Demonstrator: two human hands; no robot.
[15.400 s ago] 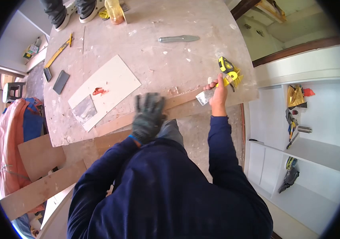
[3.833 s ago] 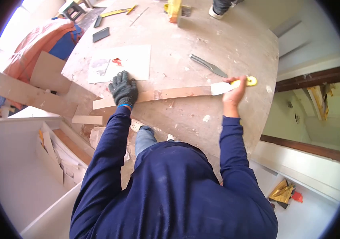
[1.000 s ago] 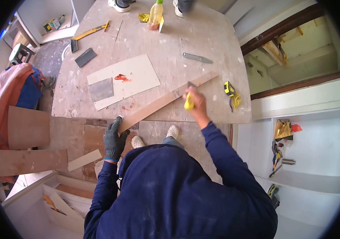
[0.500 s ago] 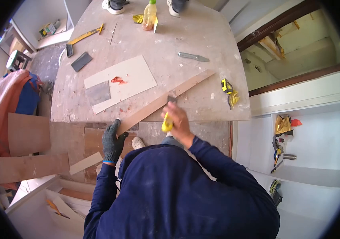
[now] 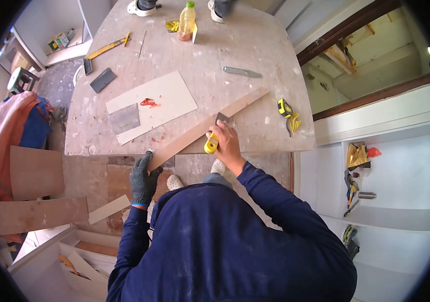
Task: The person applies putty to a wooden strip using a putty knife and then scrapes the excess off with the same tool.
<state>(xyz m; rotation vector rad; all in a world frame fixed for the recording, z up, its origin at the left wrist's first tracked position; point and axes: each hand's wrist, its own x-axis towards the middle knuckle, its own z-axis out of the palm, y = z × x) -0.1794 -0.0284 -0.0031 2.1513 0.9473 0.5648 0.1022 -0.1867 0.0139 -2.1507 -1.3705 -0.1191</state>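
Observation:
A long narrow wooden strip (image 5: 187, 137) lies slantwise on the worktable, its near end jutting past the front edge. My left hand (image 5: 143, 179), in a dark grey glove, is closed around that near end. In my bare right hand (image 5: 228, 143) is a putty knife (image 5: 211, 144) with a yellow handle. Its dark blade rests on or just over the strip, near the middle. Left of the strip lies a pale board (image 5: 174, 95) with a red smear of paste, and a grey metal plate (image 5: 126, 118) overlaps its corner.
On the worktable (image 5: 270, 133) are a tape measure (image 5: 284, 107), a metal-handled knife (image 5: 241, 72), a dark block (image 5: 103, 80), a yellow tool (image 5: 108, 48) and a bottle (image 5: 187, 22). Another person's shoes (image 5: 142, 8) stand at the far edge. White shelving (image 5: 396, 173) is at right.
My right hand has shifted the putty knife's blade slightly away from me along the strip. My left hand stays on the strip's near end. The view has moved a little.

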